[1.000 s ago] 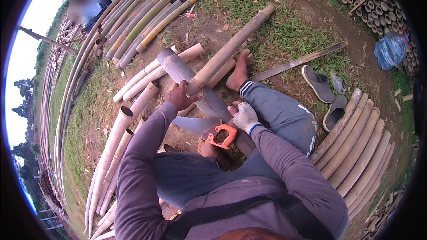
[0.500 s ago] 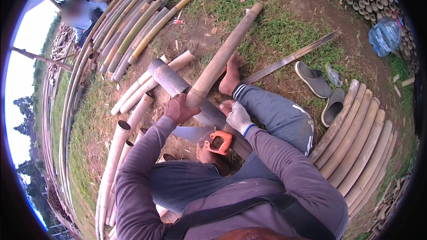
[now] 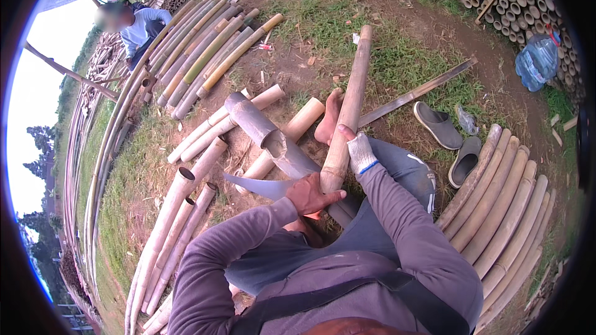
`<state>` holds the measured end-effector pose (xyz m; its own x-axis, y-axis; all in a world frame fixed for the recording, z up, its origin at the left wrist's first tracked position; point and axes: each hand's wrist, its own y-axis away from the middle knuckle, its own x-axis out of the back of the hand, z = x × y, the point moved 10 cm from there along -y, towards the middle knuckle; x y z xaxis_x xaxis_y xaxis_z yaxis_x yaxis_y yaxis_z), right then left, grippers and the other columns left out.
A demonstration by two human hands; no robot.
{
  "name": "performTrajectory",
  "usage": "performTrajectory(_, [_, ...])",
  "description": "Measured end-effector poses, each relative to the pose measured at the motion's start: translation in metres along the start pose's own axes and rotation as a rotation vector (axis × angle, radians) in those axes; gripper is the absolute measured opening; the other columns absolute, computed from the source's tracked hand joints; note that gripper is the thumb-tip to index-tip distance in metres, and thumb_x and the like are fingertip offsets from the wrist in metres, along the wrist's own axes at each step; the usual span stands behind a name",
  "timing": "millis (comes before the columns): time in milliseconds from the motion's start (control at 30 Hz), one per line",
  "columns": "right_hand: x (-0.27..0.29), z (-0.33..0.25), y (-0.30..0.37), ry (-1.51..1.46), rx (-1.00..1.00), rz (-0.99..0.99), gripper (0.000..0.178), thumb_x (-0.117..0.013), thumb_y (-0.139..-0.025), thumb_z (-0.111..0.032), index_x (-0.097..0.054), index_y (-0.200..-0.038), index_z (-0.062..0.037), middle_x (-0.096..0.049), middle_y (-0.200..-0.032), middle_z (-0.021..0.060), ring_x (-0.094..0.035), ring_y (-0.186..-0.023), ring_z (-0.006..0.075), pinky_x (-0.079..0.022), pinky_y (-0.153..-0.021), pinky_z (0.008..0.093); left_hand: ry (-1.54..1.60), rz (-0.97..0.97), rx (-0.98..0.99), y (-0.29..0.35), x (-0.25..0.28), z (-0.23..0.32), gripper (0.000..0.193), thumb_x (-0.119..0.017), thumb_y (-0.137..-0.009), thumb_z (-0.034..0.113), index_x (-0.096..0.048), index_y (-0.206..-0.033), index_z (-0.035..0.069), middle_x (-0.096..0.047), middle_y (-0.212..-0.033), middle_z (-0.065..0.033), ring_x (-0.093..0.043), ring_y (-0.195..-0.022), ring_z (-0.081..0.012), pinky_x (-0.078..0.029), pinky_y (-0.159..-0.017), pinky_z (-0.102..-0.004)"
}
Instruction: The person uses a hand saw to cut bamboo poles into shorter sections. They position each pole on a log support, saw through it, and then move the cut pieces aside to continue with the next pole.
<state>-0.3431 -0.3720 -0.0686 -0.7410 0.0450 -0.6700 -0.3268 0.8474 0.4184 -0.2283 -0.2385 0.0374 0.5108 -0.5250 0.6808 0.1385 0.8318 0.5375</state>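
Toward the left edge of the ground (image 3: 304, 40), at least three pale tubes (image 3: 160, 229) are being left lying, with two shorter tubes (image 3: 211, 137) beyond. One saw (image 3: 257, 186) is being partly covered at its handle. One grey tube (image 3: 254, 121), notched, is being crossed by one thick tube (image 3: 304, 121). Near mid-ground, one pole (image 3: 352, 99) is being held slantwise in two hands: its lower end is being clamped by the left hand (image 3: 310, 195), thumb across; farther up, it is being gripped by the gloved right hand (image 3: 360, 150), thumb on top, other fingers being hidden. Rightward, one strip (image 3: 422, 90), two shoes (image 3: 437, 125) and, near the right edge, at least six poles (image 3: 496, 201) are being seen.
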Motion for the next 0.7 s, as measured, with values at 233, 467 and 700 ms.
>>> performTrajectory(233, [-0.092,-0.066,0.092,0.282,0.197,-0.373,0.053,-0.083,-0.092,-0.028,-0.058,-0.133,-0.0069,-0.069,-0.109,0.0062,-0.072,-0.095,0.0209,-0.063,-0.082,0.037,0.381,0.32,-0.241,0.019,0.147,0.005,0.063,-0.062,-0.107,0.056,-0.07,-0.128,-0.003,-0.075,-0.109,-0.0149,-0.071,-0.104,-0.0219,-0.056,-0.094,-0.0373])
performTrajectory(467, [-0.123,-0.034,0.136,0.666,0.318,-0.59,0.08,-0.086,-0.079,-0.013,-0.047,-0.149,-0.0029,-0.065,-0.122,0.0109,-0.071,-0.105,0.0206,-0.061,-0.093,0.0368,0.82,1.189,-0.417,0.116,0.351,-0.038,0.048,-0.077,-0.102,0.041,-0.069,-0.13,0.002,-0.074,-0.111,-0.0067,-0.068,-0.1,-0.0134,-0.057,-0.088,-0.0312])
performTrajectory(700, [-0.144,-0.005,0.186,0.852,0.346,-0.743,0.081,-0.088,-0.079,-0.017,-0.048,-0.148,-0.0012,-0.066,-0.13,0.0128,-0.066,-0.117,0.0227,-0.054,-0.102,0.0387,1.338,1.411,-0.643,0.237,0.424,-0.068,0.045,-0.07,-0.105,0.051,-0.069,-0.126,0.012,-0.068,-0.102,-0.001,-0.064,-0.089,-0.01,-0.053,-0.077,-0.029])
